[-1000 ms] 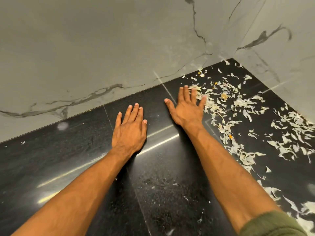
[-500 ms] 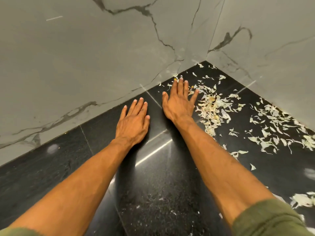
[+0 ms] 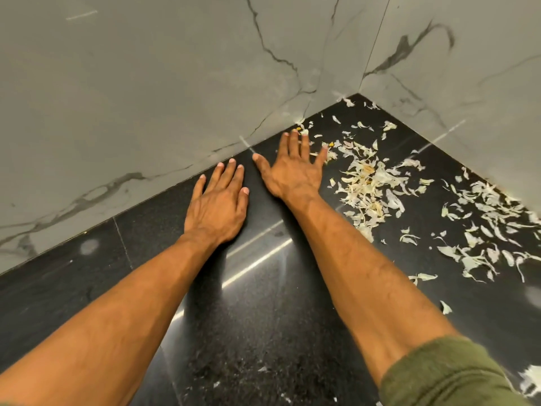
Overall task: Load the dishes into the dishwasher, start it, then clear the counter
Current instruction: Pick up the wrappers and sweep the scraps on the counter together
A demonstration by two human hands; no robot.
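Observation:
Pale, papery vegetable peels (image 3: 369, 187) lie scattered over the black polished counter (image 3: 263, 317), thickest toward the back right corner. My right hand (image 3: 294, 169) lies flat on the counter with fingers spread, its little finger touching the left edge of the peel heap. My left hand (image 3: 218, 205) rests flat beside it on bare stone, fingers straight, holding nothing. No dishes or dishwasher are in view.
Grey marble wall panels (image 3: 146, 83) rise behind the counter and meet another wall (image 3: 468, 98) at the back right corner. More peels (image 3: 483, 230) line the foot of the right wall. Small crumbs dot the near part of the counter.
Both hands have slid along the counter toward the back corner, and the right hand has pushed the peels into a tighter heap on the right.

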